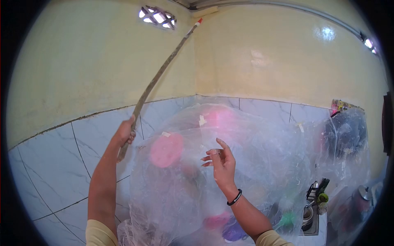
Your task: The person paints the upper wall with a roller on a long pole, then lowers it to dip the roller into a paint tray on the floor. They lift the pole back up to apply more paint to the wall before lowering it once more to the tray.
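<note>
A long stick [157, 76] is gripped by the left fingers [132, 130]; the right fingers [216, 155] are spread and bent, held empty.

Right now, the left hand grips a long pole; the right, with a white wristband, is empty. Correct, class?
Not quite: the head view shows a black wristband. The left hand does grip the long pole, and the right hand is empty.

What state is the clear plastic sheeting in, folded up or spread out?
Spread out: the sheeting drapes widely in front of the tiled wall, with a pink item and a purple item showing through it.
</note>
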`<state>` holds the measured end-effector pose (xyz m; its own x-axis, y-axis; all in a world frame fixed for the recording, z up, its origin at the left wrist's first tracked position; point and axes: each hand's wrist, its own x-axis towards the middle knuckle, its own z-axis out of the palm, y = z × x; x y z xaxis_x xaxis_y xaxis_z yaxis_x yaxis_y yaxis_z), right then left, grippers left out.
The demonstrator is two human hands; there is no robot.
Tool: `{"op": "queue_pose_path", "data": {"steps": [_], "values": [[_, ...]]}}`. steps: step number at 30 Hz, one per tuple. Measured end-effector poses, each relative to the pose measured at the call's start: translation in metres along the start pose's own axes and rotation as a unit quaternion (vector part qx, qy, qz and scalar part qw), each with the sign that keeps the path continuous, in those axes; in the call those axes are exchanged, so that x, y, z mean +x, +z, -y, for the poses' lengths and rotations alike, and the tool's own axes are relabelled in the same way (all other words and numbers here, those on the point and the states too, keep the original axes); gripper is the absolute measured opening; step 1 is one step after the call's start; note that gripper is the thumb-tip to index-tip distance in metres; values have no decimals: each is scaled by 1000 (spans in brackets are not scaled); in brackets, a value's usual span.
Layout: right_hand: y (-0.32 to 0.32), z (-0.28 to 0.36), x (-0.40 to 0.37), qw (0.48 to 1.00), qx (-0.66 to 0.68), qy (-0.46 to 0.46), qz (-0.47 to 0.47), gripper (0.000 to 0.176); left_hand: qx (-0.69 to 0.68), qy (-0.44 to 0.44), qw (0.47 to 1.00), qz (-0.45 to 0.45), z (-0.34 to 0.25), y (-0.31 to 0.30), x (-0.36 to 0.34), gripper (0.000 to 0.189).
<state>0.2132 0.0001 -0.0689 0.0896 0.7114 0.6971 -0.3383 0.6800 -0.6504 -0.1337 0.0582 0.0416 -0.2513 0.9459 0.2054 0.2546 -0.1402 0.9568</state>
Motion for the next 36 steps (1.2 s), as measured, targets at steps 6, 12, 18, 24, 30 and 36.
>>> {"op": "queue_pose_path", "data": {"steps": [6, 12, 18, 24, 30, 36], "values": [[-5, 12, -26, 1000, -4, 3, -8, 45, -2, 2, 1000, 14, 73, 3, -29, 48], [-13, 33, -51, 999, -27, 5, -26, 44, -52, -46, 997, 20, 140, 15, -68, 49], [-7, 52, -74, 999, -27, 6, -22, 43, -36, -55, 998, 19, 210, 21, -119, 48], [12, 58, -89, 1000, -4, 16, -3, 44, -14, -77, 996, 36, 255, 17, -188, 47], [40, 56, -100, 999, 32, 33, 29, 44, -17, -108, 994, 30, 267, 11, -255, 43], [60, 54, -111, 996, 65, 45, 45, 43, 12, -120, 992, 26, 269, -13, -281, 46]]}}
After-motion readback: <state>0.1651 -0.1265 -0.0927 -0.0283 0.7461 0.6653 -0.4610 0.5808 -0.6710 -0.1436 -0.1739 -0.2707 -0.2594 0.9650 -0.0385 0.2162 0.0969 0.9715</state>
